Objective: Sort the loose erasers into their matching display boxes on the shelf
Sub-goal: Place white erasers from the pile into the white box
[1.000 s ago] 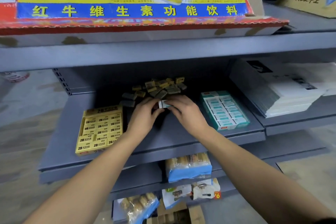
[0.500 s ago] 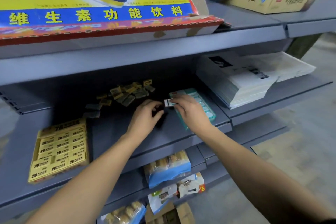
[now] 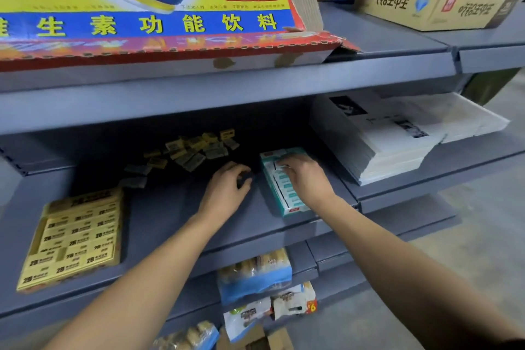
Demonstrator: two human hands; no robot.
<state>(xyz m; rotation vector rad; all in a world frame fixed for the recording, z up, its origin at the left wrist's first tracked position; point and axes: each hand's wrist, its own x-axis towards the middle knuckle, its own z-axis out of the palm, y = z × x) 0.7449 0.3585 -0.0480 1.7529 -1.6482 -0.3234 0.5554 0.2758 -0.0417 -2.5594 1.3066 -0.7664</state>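
A heap of loose yellow and dark erasers (image 3: 193, 150) lies at the back of the grey shelf (image 3: 170, 221). At the front left sits a yellow display box (image 3: 74, 239), filled with rows of yellow erasers. A teal display box (image 3: 287, 199) of white-and-teal erasers stands to the right. My right hand (image 3: 304, 176) rests over the far end of the teal box, its fingertips on a white-and-teal eraser (image 3: 277, 165) at the box's back rows. My left hand (image 3: 224, 190) hovers on the shelf just left of the teal box, fingers loosely curled, with nothing visible in it.
The upper shelf edge (image 3: 227, 94) hangs low over the work area, with a large yellow drink carton (image 3: 142, 8) on it. Stacks of white booklets (image 3: 383, 145) fill the neighbouring shelf on the right. Snack packs (image 3: 255, 273) sit on the shelf below.
Both hands held the white-and-teal eraser at mid-shelf; my right hand has carried it right onto the teal box. My left hand let go and stayed. The view swung right.
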